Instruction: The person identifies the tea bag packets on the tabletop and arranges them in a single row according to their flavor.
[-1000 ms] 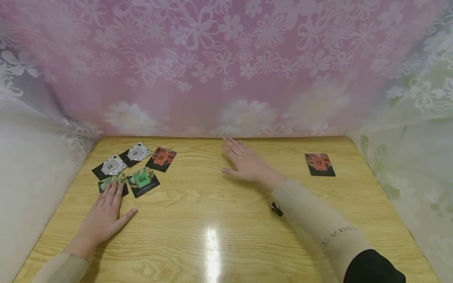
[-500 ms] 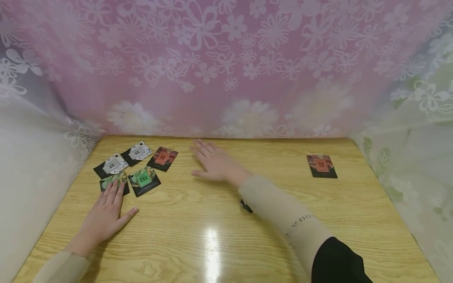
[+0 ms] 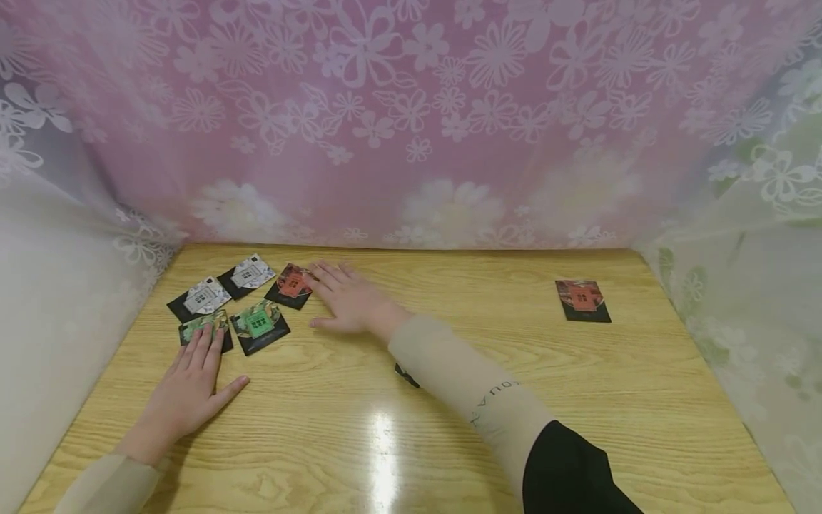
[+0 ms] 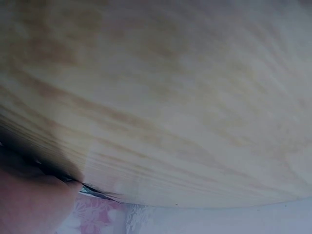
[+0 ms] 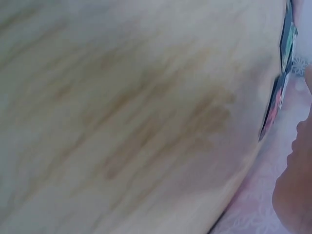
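My left hand (image 3: 186,385) lies flat, its fingertips resting on a small flat packet with a green label (image 3: 220,319) and covering part of it. Just right of that is a second green-labelled packet (image 3: 260,327). With fingers stretched out, my right hand (image 3: 349,300) is at the right edge of a red-labelled packet (image 3: 291,285); whether the fingertips press on it cannot be told. In the right wrist view that red packet (image 5: 273,109) appears edge-on beyond the hand (image 5: 297,180). The left wrist view mostly shows wood, with part of the hand (image 4: 34,204) low left.
Two white-labelled packets (image 3: 200,298) lie behind the green ones at the back left. Another red-labelled packet (image 3: 583,300) sits alone on the right of the wooden table (image 3: 462,435). A flowered pink curtain (image 3: 411,128) hangs along the back edge.
My right hand has swept left across the table, from near the middle to the red-labelled packet on the left. My left hand and the packets stay where they were.
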A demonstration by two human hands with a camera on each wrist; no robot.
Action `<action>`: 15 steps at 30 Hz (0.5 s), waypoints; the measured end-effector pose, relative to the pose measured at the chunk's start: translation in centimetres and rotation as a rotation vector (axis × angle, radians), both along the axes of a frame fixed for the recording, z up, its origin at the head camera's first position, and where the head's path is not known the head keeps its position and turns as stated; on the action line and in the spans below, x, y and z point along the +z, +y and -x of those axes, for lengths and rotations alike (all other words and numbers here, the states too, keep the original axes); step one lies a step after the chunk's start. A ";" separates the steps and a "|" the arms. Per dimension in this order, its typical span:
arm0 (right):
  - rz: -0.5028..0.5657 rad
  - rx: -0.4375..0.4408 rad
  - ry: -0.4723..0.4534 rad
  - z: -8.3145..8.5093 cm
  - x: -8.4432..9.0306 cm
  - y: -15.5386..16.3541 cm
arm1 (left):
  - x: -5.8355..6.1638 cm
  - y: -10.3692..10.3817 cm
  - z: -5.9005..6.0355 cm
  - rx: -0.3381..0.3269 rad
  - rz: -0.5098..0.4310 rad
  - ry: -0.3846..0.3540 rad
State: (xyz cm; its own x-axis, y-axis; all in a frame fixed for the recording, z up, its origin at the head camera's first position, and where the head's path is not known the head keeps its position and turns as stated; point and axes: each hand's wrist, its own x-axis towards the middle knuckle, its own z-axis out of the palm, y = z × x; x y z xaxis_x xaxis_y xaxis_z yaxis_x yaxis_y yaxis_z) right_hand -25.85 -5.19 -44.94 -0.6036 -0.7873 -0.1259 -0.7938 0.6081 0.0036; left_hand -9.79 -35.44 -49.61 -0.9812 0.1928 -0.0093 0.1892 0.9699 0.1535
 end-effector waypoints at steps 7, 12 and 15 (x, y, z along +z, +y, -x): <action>-0.039 0.033 -0.012 -0.8 -0.6 -1.6 | -0.1 -0.1 -0.1 -0.004 0.008 0.006; -0.057 0.059 -0.014 -1.2 -1.1 -2.2 | -0.2 -0.3 0.1 -0.008 0.008 0.018; -0.093 0.065 -0.027 -1.4 -1.2 -2.3 | -0.3 -0.3 0.2 -0.008 0.006 0.014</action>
State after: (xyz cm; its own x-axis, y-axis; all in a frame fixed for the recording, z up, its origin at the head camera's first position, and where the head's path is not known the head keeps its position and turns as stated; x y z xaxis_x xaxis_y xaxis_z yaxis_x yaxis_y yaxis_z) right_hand -24.46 -7.50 -46.16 -0.5473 -0.8085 -0.2161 -0.8320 0.5536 0.0357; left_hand -9.96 -35.78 -49.89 -0.9797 0.2004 0.0036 0.1988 0.9693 0.1445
